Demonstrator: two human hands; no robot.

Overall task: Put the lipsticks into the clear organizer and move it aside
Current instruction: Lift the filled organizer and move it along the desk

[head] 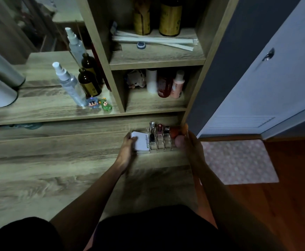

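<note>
The clear organizer (163, 144) sits on the wooden desk near its right end, below the shelf unit. Several lipsticks (159, 130) stand upright in its back row, and a white box marked 4U2skin (141, 142) fills its left part. My left hand (128, 151) grips the organizer's left end at the white box. Around the right end my right hand (186, 142) is wrapped, fingers over the far corner. Both hands hold the organizer between them.
A wooden shelf unit (155, 62) rises just behind, with bottles (166, 84) in its lower compartment. A spray bottle (70, 84), brown bottle (89, 82) and two small figurines (100, 104) stand at the back left. The desk's right edge (193, 169) borders a pink mat (238, 160).
</note>
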